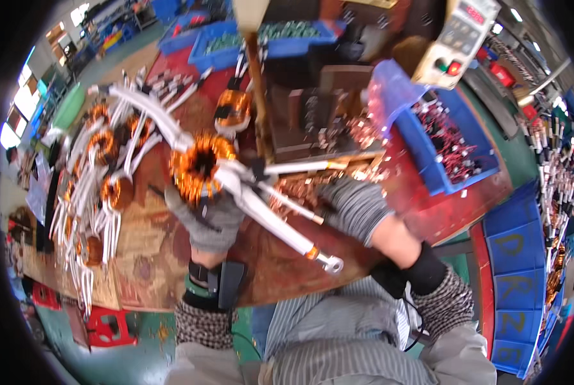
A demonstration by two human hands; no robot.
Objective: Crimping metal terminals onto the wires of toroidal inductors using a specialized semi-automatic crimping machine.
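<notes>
While the copper toroid coil is gripped from below by the gloved left hand near the table's front edge, its white-sleeved leads are best straightened gently; right hand fingers look curled, grip unclear.

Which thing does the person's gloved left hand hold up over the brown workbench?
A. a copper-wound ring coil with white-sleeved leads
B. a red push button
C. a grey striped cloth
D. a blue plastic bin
A: the left hand grips the copper-wound ring coil, its white-sleeved leads sticking out toward the right hand.
</notes>
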